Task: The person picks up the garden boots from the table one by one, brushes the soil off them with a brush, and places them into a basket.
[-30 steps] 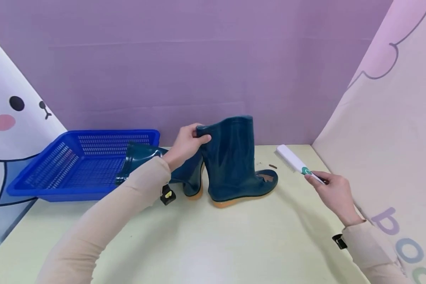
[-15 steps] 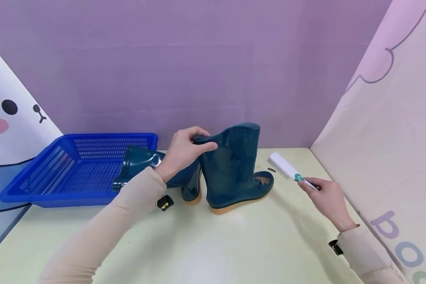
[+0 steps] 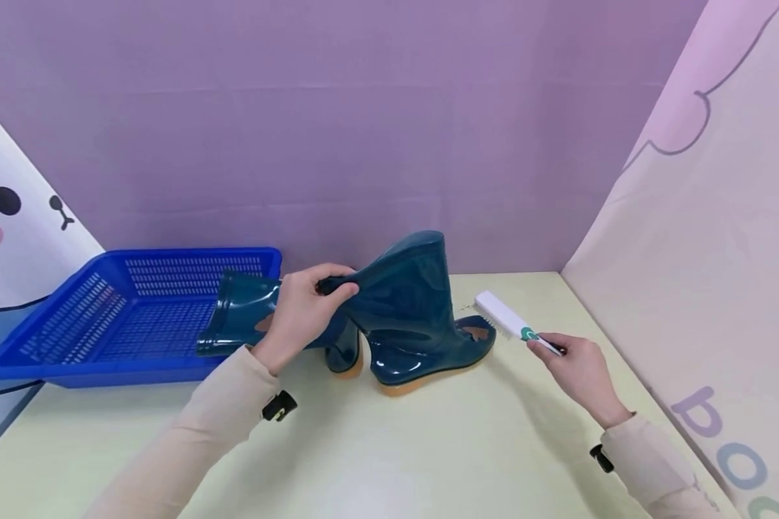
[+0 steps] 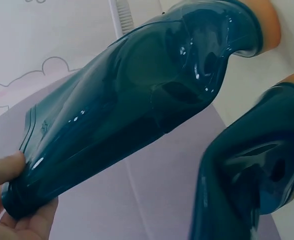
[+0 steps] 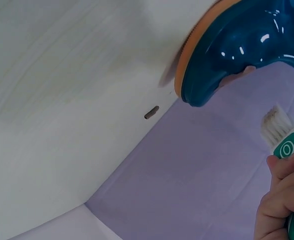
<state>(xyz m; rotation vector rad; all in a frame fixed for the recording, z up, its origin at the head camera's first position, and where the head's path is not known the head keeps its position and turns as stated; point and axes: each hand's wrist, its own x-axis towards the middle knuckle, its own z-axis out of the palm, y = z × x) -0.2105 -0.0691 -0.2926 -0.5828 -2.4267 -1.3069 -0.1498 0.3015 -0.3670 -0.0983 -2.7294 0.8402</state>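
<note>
Two dark teal rubber boots (image 3: 415,310) (image 3: 260,317), one white brush (image 3: 503,315), one blue basket (image 3: 91,317), and what may be one small brown scrap (image 5: 151,112) beyond the brush-holding fingers.

Right hand (image 5: 282,200) around a white brush (image 5: 283,134), just beside a blue boot toe (image 5: 237,55).

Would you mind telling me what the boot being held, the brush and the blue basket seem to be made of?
The boot looks like glossy rubber or PVC: sharp highlights, and its shaft bends where the left hand pinches it. The sole looks like matte orange rubber. The brush, held by the right hand, seems smooth white plastic with pale bristles. The basket appears moulded perforated plastic.
</note>
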